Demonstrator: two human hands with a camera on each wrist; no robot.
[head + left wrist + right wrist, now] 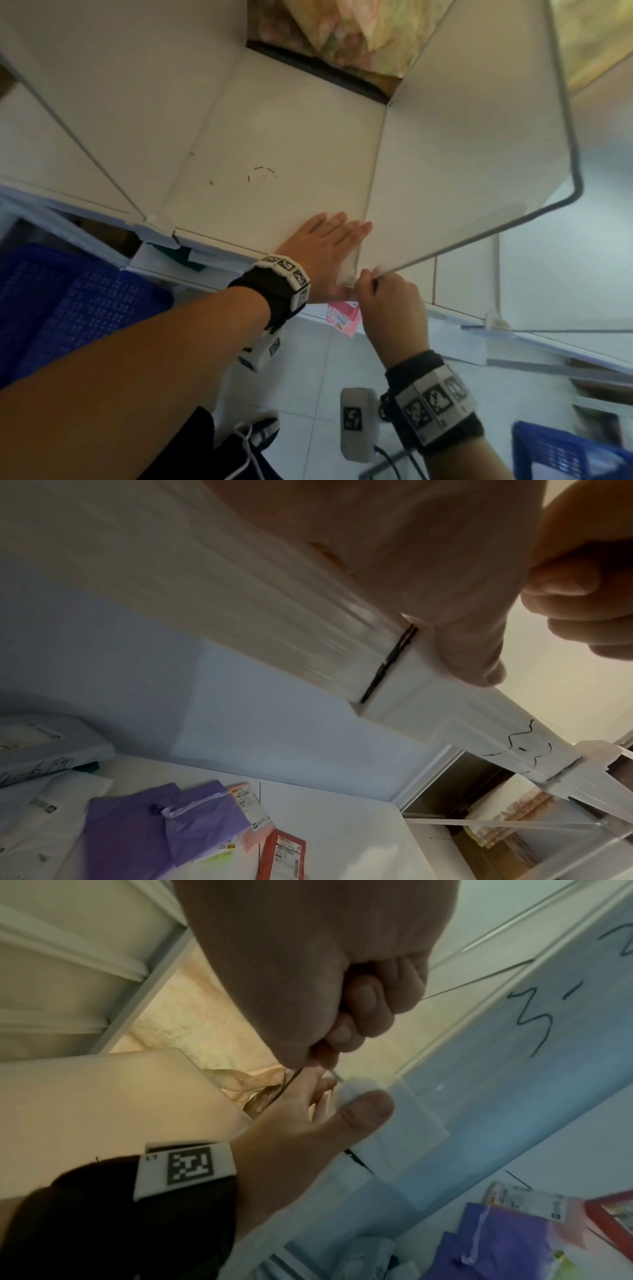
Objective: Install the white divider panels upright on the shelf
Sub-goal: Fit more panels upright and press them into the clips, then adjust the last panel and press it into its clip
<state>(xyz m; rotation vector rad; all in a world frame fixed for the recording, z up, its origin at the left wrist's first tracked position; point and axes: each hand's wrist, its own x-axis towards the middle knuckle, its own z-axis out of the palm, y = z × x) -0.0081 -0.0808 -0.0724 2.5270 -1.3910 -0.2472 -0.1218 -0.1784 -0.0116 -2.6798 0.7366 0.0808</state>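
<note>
The left hand (322,250) lies flat, fingers straight, on the shelf (274,137) at its front edge, its thumb against a small white clip (394,1123) there, probably to steady the seat. The right hand (390,301) has its grip pinched on the lower front corner of a white divider panel (462,154), which stands upright on the shelf's right side, likely being guided into the clip. Another panel (113,85) stands to the left.

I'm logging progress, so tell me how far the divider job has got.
Done: one divider panel stands upright on the shelf, clipped at the front edge. In hand: the right hand pinches the lower front corner of a second panel, while the left hand rests flat on the shelf with its thumb on the front clip. Left: seating that corner.
</note>
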